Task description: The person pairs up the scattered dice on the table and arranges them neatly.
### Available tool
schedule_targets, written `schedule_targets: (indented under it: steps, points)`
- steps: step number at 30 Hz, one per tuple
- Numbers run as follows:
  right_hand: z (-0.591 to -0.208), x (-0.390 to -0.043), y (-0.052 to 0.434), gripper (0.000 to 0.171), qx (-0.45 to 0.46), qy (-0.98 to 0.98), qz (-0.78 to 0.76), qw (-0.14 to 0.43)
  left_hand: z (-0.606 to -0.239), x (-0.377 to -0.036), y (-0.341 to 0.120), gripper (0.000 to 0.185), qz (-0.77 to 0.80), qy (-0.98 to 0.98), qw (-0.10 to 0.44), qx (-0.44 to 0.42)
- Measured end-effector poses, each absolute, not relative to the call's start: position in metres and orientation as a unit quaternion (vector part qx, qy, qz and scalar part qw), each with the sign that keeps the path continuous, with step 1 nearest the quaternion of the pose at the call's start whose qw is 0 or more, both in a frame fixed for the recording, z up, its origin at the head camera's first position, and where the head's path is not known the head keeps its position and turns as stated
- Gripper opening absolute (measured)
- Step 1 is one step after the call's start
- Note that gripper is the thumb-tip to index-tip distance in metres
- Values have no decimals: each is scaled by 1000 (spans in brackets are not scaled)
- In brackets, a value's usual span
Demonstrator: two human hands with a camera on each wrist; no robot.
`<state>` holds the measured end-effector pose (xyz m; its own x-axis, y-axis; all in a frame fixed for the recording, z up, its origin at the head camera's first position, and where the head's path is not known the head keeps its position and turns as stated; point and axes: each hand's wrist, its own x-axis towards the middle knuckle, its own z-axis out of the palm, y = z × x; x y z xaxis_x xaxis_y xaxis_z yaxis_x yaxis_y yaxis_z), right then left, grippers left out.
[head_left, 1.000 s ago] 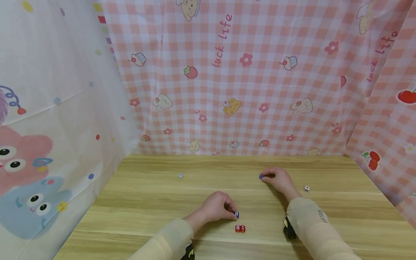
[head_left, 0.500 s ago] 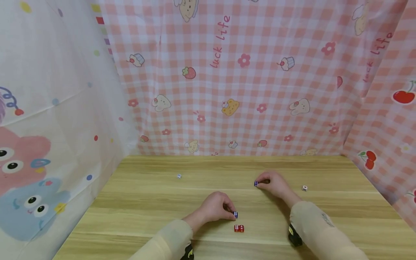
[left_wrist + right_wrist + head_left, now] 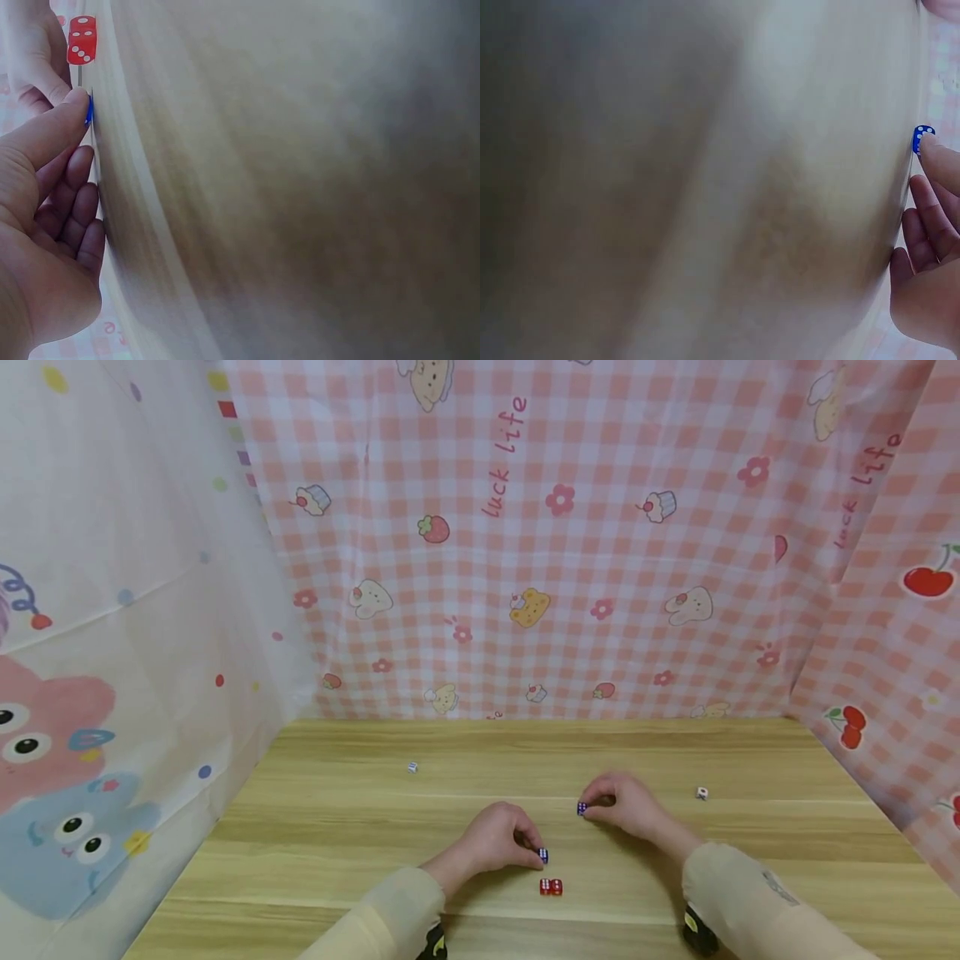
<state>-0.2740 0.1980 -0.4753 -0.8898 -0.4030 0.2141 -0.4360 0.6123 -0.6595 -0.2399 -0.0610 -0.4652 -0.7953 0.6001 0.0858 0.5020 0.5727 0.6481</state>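
A pale wood-grain table (image 3: 337,852) fills the lower half of the head view, walled by a pink checked cartoon-print cloth (image 3: 570,560) behind and a white cartoon-print sheet (image 3: 112,635) at left. Two small white dice lie apart: one at centre left (image 3: 412,767), one at centre right (image 3: 701,792). Low in the centre, the left hand (image 3: 495,841) rests knuckles up, fingers curled, pinching a small blue die (image 3: 543,855) on the table, just above a pair of red dice (image 3: 551,887). Up and to the right, the right hand (image 3: 626,806) pinches another blue die (image 3: 582,808) at its fingertips.
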Motion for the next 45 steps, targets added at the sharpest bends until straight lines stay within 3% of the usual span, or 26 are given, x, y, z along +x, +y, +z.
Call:
schedule_targets:
  steps: [23, 45]
  points:
    - [-474, -240, 171, 9, 325, -875, 359, -6, -466, -240, -61, 15, 330, 884, 56, 327]
    - [-478, -232, 164, 11, 338, -871, 357, 24, -467, -241, -62, 14, 334, 880, 57, 332]
